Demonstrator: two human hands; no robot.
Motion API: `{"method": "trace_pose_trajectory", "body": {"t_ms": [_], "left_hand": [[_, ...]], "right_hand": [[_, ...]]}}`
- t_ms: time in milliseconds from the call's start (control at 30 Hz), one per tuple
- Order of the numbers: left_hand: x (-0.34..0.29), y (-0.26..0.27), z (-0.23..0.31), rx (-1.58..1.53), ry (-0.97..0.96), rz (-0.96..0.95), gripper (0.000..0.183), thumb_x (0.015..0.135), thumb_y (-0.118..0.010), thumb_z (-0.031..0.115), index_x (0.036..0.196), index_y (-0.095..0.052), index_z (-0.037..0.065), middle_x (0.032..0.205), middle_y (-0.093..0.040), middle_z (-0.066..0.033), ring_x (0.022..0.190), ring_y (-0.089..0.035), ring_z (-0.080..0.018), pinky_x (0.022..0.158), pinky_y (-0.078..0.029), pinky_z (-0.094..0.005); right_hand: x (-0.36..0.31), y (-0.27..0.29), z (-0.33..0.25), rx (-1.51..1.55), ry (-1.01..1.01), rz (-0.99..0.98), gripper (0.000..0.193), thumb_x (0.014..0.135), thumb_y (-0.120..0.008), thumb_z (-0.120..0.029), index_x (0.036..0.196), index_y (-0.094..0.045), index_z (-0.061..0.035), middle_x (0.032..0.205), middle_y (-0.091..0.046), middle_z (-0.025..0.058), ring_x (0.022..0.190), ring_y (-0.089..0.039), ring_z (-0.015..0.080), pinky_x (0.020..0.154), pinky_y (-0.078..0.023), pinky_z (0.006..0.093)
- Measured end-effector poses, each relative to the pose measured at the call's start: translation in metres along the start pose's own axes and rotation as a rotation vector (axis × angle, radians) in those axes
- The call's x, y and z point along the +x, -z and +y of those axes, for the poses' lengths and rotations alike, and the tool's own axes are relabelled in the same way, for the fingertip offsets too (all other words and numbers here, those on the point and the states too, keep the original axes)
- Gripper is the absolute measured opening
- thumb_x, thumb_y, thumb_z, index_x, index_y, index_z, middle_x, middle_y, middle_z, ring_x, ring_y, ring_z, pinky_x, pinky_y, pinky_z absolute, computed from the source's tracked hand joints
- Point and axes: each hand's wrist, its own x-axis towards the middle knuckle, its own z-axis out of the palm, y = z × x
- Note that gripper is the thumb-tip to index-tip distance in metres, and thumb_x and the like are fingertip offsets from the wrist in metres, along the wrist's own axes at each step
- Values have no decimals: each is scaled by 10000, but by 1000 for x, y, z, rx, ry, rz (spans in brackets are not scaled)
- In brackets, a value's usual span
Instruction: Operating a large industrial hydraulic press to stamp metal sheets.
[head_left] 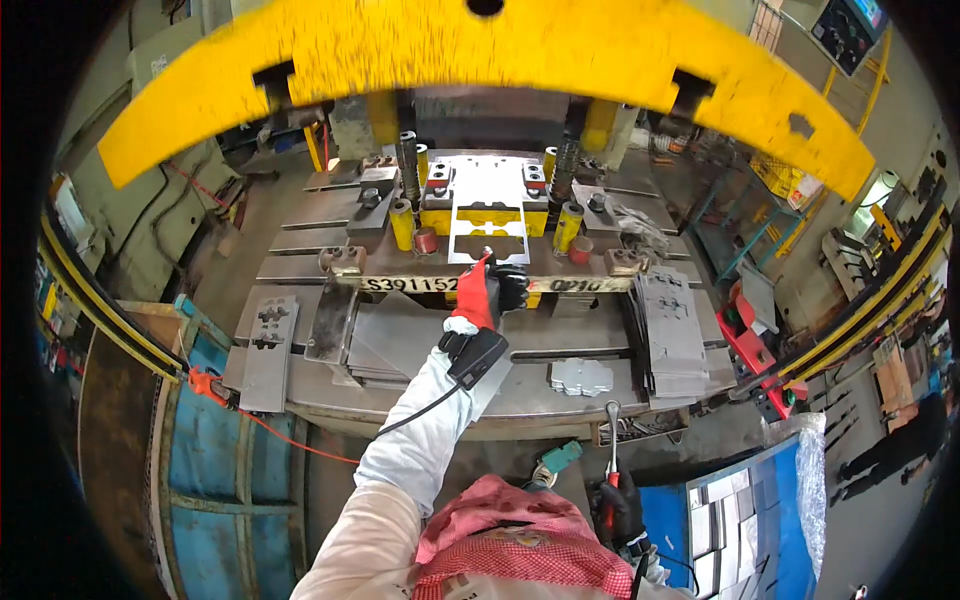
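Note:
My left hand (490, 288), in a red and black glove, reaches forward to the press. Its fingers are closed at the near edge of a flat metal sheet (459, 228) with shaped cut-outs; the exact grip is partly hidden. The sheet lies over the die (437, 222), between yellow and black guide posts. Low on the right, my right hand (622, 508), in a dark glove, is closed around the red handle of a long metal rod (613, 436) with a rounded end. The rod points up, its tip beside the front edge of the press bed.
A yellow press beam (480, 50) spans overhead. Stacked sheets (395, 340) lie left, more plates (672, 335) right. Cut pieces (581, 377) rest on the bed (520, 400). A blue bin (655, 520) of metal parts stands right; a blue metal frame (205, 450) stands left.

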Motion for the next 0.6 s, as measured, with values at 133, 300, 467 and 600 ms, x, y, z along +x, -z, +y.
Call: {"method": "trace_pose_trajectory", "body": {"t_ms": [133,300,467,600], "left_hand": [[-2,10,1,146,-106,180,623,887,-334,511,925,-610,-46,641,-604,-90,492,-559,-215,479,-475,-307],[-9,-2,1,167,-173,108,608,903,-321,492,925,-614,-40,655,-612,-87,497,-563,-204,484,-480,-304],[-8,4,3,125,-131,43,612,907,-318,506,920,-618,-27,638,-603,-76,483,-544,-196,467,-466,-288],[-3,-2,0,156,-87,105,616,881,-366,545,891,-608,-21,639,-585,-75,498,-531,-189,471,-442,-289]], "right_hand": [[-3,-7,-1,57,-7,-28,586,774,-569,-136,1315,-352,-78,821,-569,73,593,-528,131,511,-455,260],[-9,-3,1,51,-1,-5,644,769,-582,-180,1347,-313,-87,866,-585,100,594,-526,132,506,-446,254],[-21,-12,-13,22,-15,8,660,776,-590,-227,1355,-305,-90,883,-585,108,601,-533,132,509,-440,246],[-19,-2,-3,-115,0,-16,576,808,-564,-181,1330,-340,-88,877,-587,99,588,-531,122,504,-433,244]]}}
